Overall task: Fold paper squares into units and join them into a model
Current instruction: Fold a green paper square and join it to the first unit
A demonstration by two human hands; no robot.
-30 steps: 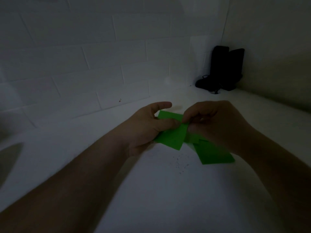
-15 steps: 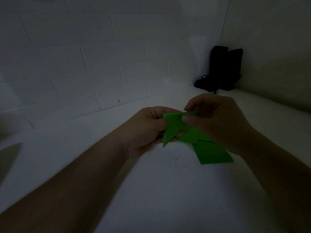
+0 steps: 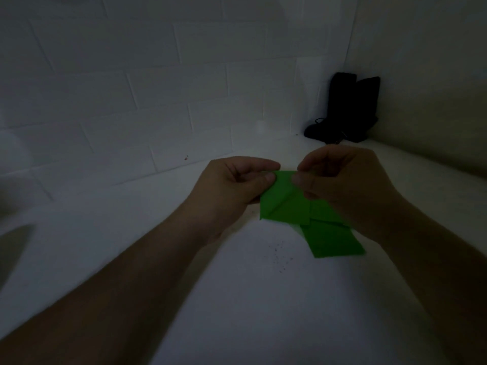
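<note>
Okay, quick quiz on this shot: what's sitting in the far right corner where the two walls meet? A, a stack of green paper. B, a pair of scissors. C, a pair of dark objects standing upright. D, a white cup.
C: two dark upright objects stand in the far corner, well behind the left hand and right hand, which pinch the green paper piece.

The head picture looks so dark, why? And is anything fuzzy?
Head view: the light is dim, so the white table and brick wall look grey; only the green paper stands out. The right hand is slightly blurred at its fingertips, and the black objects in the corner show no detail.
</note>
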